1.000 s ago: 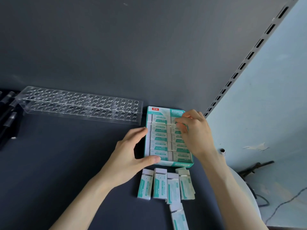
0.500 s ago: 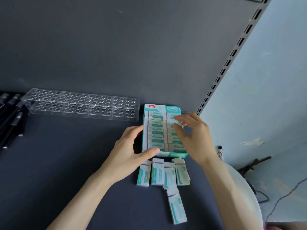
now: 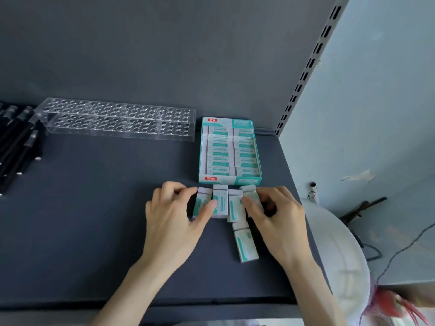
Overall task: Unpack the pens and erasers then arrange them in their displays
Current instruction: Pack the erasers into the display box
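A teal and white display box full of boxed erasers stands at the back right of the dark shelf. In front of it lies a row of loose boxed erasers, with one more eraser lying nearer me. My left hand pinches the leftmost erasers of the row between thumb and fingers. My right hand grips the rightmost eraser, thumb on its top. A clear acrylic pen holder with many holes stands empty at the back left. Black pens lie at the far left.
The shelf's grey back panel rises behind the displays. A slotted upright marks the right end of the shelf. Beyond the shelf's right edge stand a white round object and cables on the floor. The front edge of the shelf is near my forearms.
Both hands left the display box and came down toward me onto the loose row of erasers. The camera view shifted, so the shelf items sit lower in frame.
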{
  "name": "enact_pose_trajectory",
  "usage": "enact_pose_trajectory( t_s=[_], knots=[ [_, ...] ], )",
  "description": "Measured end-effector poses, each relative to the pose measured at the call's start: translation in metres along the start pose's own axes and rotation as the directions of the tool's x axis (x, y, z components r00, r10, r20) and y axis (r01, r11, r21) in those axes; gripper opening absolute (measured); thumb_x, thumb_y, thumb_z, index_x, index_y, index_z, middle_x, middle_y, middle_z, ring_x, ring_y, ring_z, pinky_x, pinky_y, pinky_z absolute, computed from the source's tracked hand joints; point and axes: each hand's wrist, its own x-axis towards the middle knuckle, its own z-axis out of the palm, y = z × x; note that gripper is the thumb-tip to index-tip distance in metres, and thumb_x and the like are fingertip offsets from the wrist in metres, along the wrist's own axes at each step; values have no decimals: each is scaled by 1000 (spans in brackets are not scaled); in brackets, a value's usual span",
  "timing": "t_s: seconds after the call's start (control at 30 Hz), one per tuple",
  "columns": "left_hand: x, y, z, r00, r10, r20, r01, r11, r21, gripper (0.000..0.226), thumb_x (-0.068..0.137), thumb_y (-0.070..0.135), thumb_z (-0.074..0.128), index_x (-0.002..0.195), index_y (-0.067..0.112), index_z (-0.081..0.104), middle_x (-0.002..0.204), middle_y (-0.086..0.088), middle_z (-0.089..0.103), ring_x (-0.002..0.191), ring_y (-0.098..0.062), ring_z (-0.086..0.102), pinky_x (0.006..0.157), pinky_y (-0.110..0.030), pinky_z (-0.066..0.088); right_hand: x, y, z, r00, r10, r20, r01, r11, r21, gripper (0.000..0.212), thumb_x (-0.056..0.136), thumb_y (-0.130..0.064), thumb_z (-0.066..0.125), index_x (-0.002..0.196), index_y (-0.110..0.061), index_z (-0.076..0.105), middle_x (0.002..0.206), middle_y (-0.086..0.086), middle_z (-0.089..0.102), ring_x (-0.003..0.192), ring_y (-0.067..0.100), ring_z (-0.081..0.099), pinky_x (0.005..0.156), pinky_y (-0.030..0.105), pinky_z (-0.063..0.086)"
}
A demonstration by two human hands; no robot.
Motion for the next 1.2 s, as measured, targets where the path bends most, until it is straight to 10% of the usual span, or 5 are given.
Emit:
enact_pose_trajectory(
  t_s=[0.33, 0.67, 0.9, 1.2],
  knots=[
    [2, 3, -6, 996, -85, 20, 87, 946, -313, 23, 75, 36, 72, 85, 45, 53, 73, 19, 64, 84, 0, 54, 87, -38, 42, 1, 0, -1, 1000, 4, -19, -2, 993, 114, 16, 80, -28, 71, 95, -22, 70, 84, -15, 58, 68, -2, 53, 58, 5, 40],
    [3, -8, -2, 993, -102, -50, 70, 895, -441, 13, 86, 24, 63, 81, 36, 62, 80, 14, 65, 73, -2, 58, 64, -23, 44, -1, -2, -1, 1000, 25, -12, -25, 999, 33, 22, 83, -35, 67, 98, -20, 72, 89, -12, 59, 68, 0, 54, 61, 5, 41],
    [-1, 1, -3, 997, -61, -42, 37, 901, -432, 10, 97, 28, 44, 89, 33, 41, 84, 13, 61, 79, 5, 59, 61, -5, 41, 1, 1, -3, 993, 117, 12, -115, 936, 332, 18, 78, -21, 74, 95, -23, 68, 71, -13, 60, 57, 1, 50, 52, 8, 39],
    [33, 26, -15, 971, 16, 238, 192, 543, -818, 17, 86, 32, 63, 93, 18, 65, 63, 4, 49, 53, -6, 39, 48, -17, 33, 28, -33, -10, 986, -107, 128, 11, 805, 593, 13, 84, -9, 68, 87, -17, 58, 87, -7, 70, 56, 15, 64, 52, 17, 47]
  ],
)
